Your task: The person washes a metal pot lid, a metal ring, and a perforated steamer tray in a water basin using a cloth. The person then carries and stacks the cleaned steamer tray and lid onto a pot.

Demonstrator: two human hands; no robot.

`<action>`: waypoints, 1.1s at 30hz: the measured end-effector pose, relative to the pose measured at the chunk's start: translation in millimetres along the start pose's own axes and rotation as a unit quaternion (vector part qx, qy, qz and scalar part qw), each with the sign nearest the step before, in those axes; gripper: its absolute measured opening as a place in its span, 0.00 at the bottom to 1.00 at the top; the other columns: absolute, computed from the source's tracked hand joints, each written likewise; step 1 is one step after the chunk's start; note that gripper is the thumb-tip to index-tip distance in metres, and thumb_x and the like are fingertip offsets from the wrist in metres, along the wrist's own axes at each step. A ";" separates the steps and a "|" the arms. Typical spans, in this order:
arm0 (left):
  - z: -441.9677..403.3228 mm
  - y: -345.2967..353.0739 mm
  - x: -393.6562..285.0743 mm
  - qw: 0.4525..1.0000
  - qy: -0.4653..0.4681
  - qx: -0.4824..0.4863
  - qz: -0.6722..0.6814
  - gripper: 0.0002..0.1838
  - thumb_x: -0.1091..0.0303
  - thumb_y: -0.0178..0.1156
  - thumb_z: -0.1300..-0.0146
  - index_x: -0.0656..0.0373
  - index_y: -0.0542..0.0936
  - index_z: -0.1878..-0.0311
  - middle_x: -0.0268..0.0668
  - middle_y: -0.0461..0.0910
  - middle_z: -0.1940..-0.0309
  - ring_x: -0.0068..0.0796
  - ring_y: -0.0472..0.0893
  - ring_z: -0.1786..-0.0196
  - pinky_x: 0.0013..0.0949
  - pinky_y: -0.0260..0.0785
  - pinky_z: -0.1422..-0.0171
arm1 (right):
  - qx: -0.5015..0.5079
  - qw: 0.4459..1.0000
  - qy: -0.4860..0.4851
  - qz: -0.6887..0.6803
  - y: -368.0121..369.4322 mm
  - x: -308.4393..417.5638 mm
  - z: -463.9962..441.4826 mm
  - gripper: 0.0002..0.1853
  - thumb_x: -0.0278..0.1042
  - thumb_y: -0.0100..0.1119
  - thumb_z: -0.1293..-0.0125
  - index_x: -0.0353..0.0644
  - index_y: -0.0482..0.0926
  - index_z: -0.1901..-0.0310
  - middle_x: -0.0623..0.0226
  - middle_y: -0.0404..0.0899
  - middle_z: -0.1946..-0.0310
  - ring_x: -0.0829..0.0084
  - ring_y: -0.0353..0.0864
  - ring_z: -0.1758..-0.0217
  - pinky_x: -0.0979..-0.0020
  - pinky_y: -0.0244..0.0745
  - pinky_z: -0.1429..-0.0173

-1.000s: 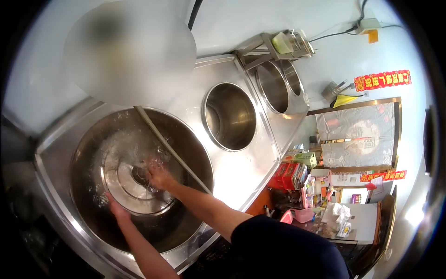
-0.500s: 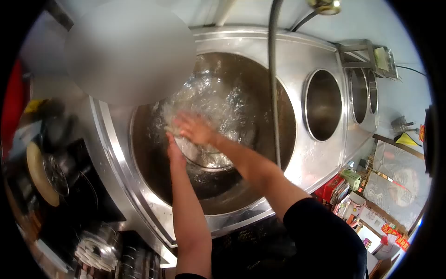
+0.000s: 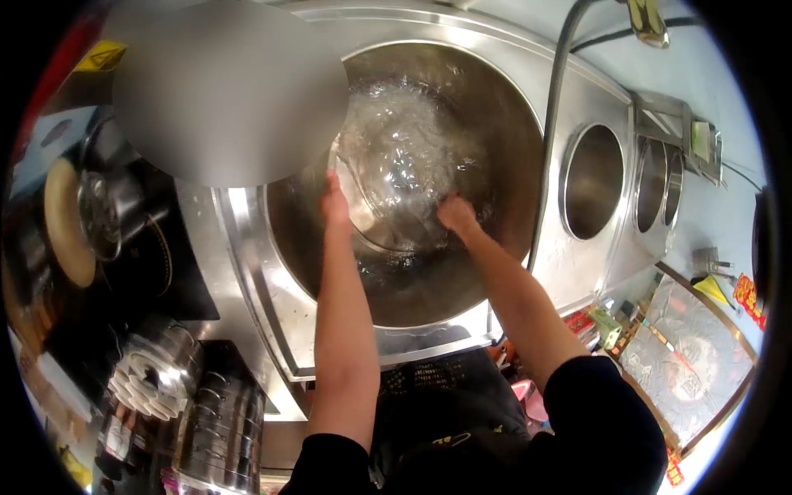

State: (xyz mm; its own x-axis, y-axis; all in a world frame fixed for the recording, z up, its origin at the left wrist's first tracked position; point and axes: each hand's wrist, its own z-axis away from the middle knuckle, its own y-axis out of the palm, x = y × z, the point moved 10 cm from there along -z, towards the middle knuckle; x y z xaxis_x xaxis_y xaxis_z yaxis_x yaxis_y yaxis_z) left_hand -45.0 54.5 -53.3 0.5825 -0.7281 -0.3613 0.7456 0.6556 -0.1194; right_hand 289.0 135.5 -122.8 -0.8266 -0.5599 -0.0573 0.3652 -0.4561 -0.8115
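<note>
A wide metal bowl point(image 3: 360, 210) with water in it sits inside a large round metal vat point(image 3: 396, 307). My left hand point(image 3: 334, 205) grips the bowl's left rim, fingers pointing away from me. On the bowl's right side, my right hand point(image 3: 456, 214) is closed at the edge; its fingertips are partly hidden by the splashing water point(image 3: 404, 157). The water in the bowl is rippled and bright with reflections. A grey blurred disc covers the upper left of the view and part of the vat.
A grey hose point(image 3: 551, 140) hangs over the vat's right side. Round steel wells point(image 3: 594, 181) sit in the counter to the right. At left are a black cooktop point(image 3: 165, 280), a pan and a lidded steel pot point(image 3: 169, 355). Beside it stands a metal rack point(image 3: 216, 433).
My right hand has left the bowl's left side, near my left hand, and moved to its right edge. My left hand stays on the left rim. The camera view has shifted.
</note>
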 end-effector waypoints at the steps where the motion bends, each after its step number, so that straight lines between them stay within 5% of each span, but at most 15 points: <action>1: -1.0 4.7 -2.4 0.999 0.039 0.024 0.029 0.55 0.24 0.50 0.36 0.72 0.65 0.29 0.50 0.66 0.28 0.42 0.67 0.27 0.43 0.59 0.26 | 0.052 0.998 0.007 -0.039 11.9 12.8 12.2 0.17 0.41 0.54 0.36 0.36 0.86 0.60 0.44 0.84 0.60 0.51 0.86 0.56 0.55 0.82 0.52; 2: -16.1 3.2 7.1 0.999 0.031 0.003 -0.009 0.52 0.24 0.48 0.35 0.72 0.71 0.33 0.51 0.74 0.34 0.44 0.73 0.33 0.42 0.63 0.29 | 0.126 0.989 0.005 -0.082 -29.5 47.4 34.0 0.17 0.41 0.54 0.36 0.35 0.86 0.60 0.43 0.84 0.57 0.50 0.86 0.53 0.54 0.82 0.50; 4: -8.7 3.4 -2.1 0.999 0.040 0.014 0.031 0.52 0.26 0.49 0.35 0.69 0.64 0.27 0.48 0.64 0.26 0.41 0.65 0.26 0.44 0.56 0.24 | 0.219 0.966 -0.002 -0.139 -94.3 108.3 53.6 0.18 0.43 0.56 0.37 0.34 0.85 0.60 0.41 0.83 0.54 0.49 0.84 0.48 0.53 0.81 0.47; 6: 1.2 7.5 -11.7 0.997 0.039 0.037 0.051 0.52 0.25 0.49 0.35 0.65 0.63 0.26 0.46 0.65 0.26 0.41 0.65 0.26 0.45 0.56 0.25 | 0.160 0.955 -0.001 -0.250 -132.9 146.7 45.6 0.20 0.44 0.59 0.40 0.33 0.85 0.59 0.43 0.84 0.55 0.47 0.83 0.49 0.52 0.79 0.47; 10: -8.0 10.6 3.1 0.990 -0.022 0.073 0.119 0.53 0.22 0.48 0.38 0.58 0.63 0.24 0.44 0.64 0.25 0.40 0.65 0.26 0.47 0.56 0.25 | 0.163 0.838 -0.106 -0.510 -177.7 199.2 -42.1 0.23 0.37 0.63 0.45 0.32 0.80 0.50 0.50 0.86 0.58 0.58 0.86 0.53 0.59 0.79 0.51; 12: 7.1 14.0 -10.8 0.989 0.003 0.076 0.125 0.54 0.21 0.50 0.40 0.59 0.64 0.25 0.43 0.68 0.29 0.41 0.69 0.30 0.46 0.65 0.30 | 0.074 0.835 -0.074 -0.540 -250.4 183.5 -85.6 0.24 0.38 0.63 0.45 0.30 0.80 0.49 0.48 0.85 0.58 0.62 0.85 0.55 0.60 0.78 0.51; 14: -6.6 9.6 -12.8 0.993 0.059 0.042 0.088 0.54 0.22 0.52 0.40 0.60 0.64 0.26 0.43 0.70 0.32 0.42 0.72 0.33 0.47 0.68 0.33 | 0.078 0.750 0.059 -0.654 -216.4 149.7 -147.5 0.25 0.39 0.63 0.43 0.29 0.79 0.48 0.45 0.84 0.54 0.60 0.84 0.50 0.60 0.78 0.48; 18: 3.9 14.1 -7.2 0.995 0.022 0.079 0.060 0.39 0.49 0.67 0.36 0.67 0.68 0.31 0.48 0.72 0.34 0.43 0.73 0.35 0.48 0.64 0.29 | -0.193 0.869 0.005 -0.455 -183.8 34.9 -226.6 0.23 0.44 0.59 0.34 0.33 0.76 0.45 0.54 0.85 0.54 0.62 0.85 0.54 0.61 0.79 0.54; 20: 32.6 15.8 -17.5 0.995 0.013 0.095 0.004 0.33 0.57 0.69 0.37 0.68 0.72 0.36 0.48 0.75 0.38 0.42 0.75 0.37 0.46 0.66 0.32 | -0.161 0.920 0.138 -0.330 -212.2 -8.0 -165.7 0.21 0.42 0.59 0.35 0.37 0.77 0.45 0.56 0.86 0.54 0.61 0.84 0.53 0.59 0.79 0.53; 22: 49.6 12.9 -15.7 0.994 0.029 0.103 -0.032 0.28 0.61 0.69 0.37 0.69 0.74 0.40 0.48 0.77 0.42 0.40 0.76 0.40 0.45 0.68 0.36 | -0.050 0.912 0.250 -0.322 -183.7 -40.4 -121.1 0.25 0.48 0.60 0.37 0.41 0.78 0.43 0.44 0.81 0.46 0.49 0.79 0.40 0.58 0.74 0.39; 24: 49.0 7.6 -6.7 0.991 0.072 0.104 -0.042 0.24 0.63 0.68 0.36 0.69 0.77 0.43 0.47 0.80 0.47 0.38 0.77 0.44 0.45 0.69 0.39 | -0.092 0.788 0.257 -0.552 -108.9 -74.0 -110.6 0.23 0.43 0.59 0.38 0.39 0.78 0.44 0.49 0.83 0.49 0.53 0.82 0.44 0.58 0.75 0.44; 28: 133.4 -17.9 -67.1 0.970 0.222 0.087 -0.044 0.14 0.70 0.64 0.33 0.68 0.80 0.47 0.41 0.84 0.56 0.30 0.81 0.54 0.36 0.72 0.47 | -0.073 0.410 0.276 -0.866 -193.1 -29.0 14.4 0.18 0.32 0.60 0.40 0.40 0.78 0.47 0.66 0.82 0.52 0.68 0.81 0.56 0.64 0.75 0.55; 30: 178.6 -33.5 -96.3 0.964 0.242 0.083 -0.074 0.15 0.69 0.63 0.32 0.68 0.81 0.46 0.41 0.85 0.53 0.28 0.81 0.53 0.35 0.72 0.46 | -0.051 0.350 0.189 -0.916 -234.5 3.2 54.8 0.17 0.30 0.61 0.38 0.43 0.79 0.47 0.67 0.82 0.54 0.71 0.81 0.58 0.68 0.75 0.57; 32: 210.0 -45.6 -119.9 0.947 0.304 0.069 -0.082 0.16 0.71 0.63 0.33 0.68 0.80 0.45 0.40 0.85 0.51 0.28 0.81 0.51 0.34 0.71 0.43 | -0.072 0.375 0.130 -0.915 -262.2 30.6 84.8 0.16 0.28 0.63 0.37 0.45 0.78 0.47 0.70 0.81 0.55 0.75 0.80 0.59 0.71 0.75 0.59; 33: 242.8 -44.7 -135.4 0.948 0.294 0.066 -0.100 0.16 0.73 0.63 0.34 0.69 0.80 0.45 0.40 0.84 0.49 0.30 0.80 0.49 0.33 0.69 0.41 | -0.090 0.443 0.100 -0.886 -274.8 40.7 96.7 0.18 0.24 0.62 0.38 0.44 0.78 0.45 0.71 0.82 0.55 0.75 0.80 0.59 0.71 0.75 0.60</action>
State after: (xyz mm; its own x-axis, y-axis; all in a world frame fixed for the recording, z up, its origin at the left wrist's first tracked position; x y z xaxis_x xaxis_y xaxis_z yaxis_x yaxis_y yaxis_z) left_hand -78.5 75.2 225.5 0.1730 -0.5727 -0.8013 0.8789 0.4569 -0.1368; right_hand 196.4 171.1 154.1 0.2246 0.6487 0.7271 -0.9591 0.0153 0.2826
